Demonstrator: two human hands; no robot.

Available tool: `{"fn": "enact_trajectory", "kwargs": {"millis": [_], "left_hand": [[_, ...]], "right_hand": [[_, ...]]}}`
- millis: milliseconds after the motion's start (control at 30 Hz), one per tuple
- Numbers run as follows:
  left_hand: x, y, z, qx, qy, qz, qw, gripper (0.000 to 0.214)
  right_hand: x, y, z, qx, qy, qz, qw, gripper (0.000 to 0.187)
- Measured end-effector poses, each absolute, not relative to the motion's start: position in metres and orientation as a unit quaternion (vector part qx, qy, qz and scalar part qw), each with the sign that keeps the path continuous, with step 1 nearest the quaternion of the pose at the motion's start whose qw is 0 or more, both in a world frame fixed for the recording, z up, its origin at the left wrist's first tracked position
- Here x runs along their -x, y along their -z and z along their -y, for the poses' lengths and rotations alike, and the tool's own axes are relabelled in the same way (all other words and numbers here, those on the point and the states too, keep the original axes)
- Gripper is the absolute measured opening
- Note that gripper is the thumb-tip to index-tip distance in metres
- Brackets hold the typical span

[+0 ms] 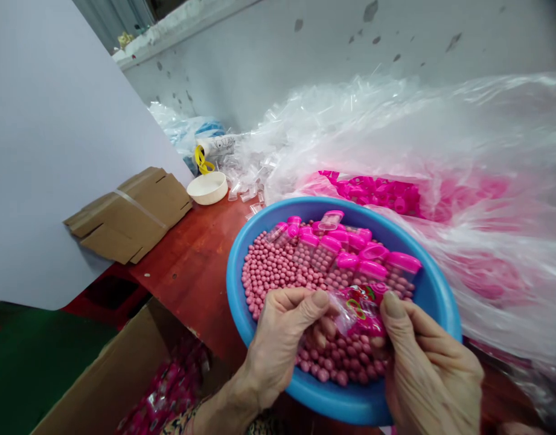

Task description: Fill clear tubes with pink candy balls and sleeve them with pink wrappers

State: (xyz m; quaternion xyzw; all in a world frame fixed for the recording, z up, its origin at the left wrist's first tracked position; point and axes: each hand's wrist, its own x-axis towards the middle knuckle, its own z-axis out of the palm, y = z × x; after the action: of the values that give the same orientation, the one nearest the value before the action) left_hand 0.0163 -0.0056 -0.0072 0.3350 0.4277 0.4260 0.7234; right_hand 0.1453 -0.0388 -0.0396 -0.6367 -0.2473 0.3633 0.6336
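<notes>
Above a blue basin (341,401) of pink beads (278,266), left hand (280,338) and right hand (429,362) pinch opposite ends of a printed packet (363,309), perhaps filled, best steadied with light, even pressure.

I'm pinching with left hand (280,341): thumb (316,302) aiming rightward, fingers (320,331) curling underneath. Left wrist (255,380) angling inward, forearm (226,402) slanting up from bottom edge. I'm pinching with right hand (427,359) too: thumb (395,311) pointing up and leftward, other fingers (425,320) bending behind it. Both thumb tips sitting apart, nearly level. Both hands showing bare.
</notes>
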Motion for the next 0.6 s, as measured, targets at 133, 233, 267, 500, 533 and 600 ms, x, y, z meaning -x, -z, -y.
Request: {"fn": "enact_trajectory", "kwargs": {"millis": [133, 233, 267, 500, 533, 600], "left_hand": [[-0.0190, 0.0059, 0.0048, -0.322, -0.396, -0.427, 0.747, 0.032], [-0.0229, 0.0047, 0.0051, -0.276, -0.395, -0.437, 0.760, 0.018], [-0.0240, 0.0046, 0.0055, -0.263, -0.399, -0.440, 0.760, 0.016], [-0.0229, 0.0069, 0.0070, -0.228, -0.385, -0.428, 0.785, 0.017], [-0.0222, 0.0070, 0.0064, -0.227, -0.380, -0.425, 0.790, 0.016], [-0.0214, 0.0072, 0.0046, -0.229, -0.364, -0.409, 0.805, 0.017]], "right_hand": [[-0.1441, 0.0369, 0.0374, 0.640, -0.369, 0.230, 0.634, 0.036], [-0.1438, 0.0350, 0.0382, 0.641, -0.381, 0.223, 0.628, 0.036], [-0.1439, 0.0349, 0.0388, 0.641, -0.382, 0.220, 0.629, 0.036], [-0.1454, 0.0384, 0.0396, 0.628, -0.370, 0.226, 0.646, 0.031], [-0.1455, 0.0388, 0.0393, 0.631, -0.366, 0.228, 0.645, 0.031], [-0.1457, 0.0396, 0.0393, 0.631, -0.360, 0.241, 0.643, 0.030]]}}
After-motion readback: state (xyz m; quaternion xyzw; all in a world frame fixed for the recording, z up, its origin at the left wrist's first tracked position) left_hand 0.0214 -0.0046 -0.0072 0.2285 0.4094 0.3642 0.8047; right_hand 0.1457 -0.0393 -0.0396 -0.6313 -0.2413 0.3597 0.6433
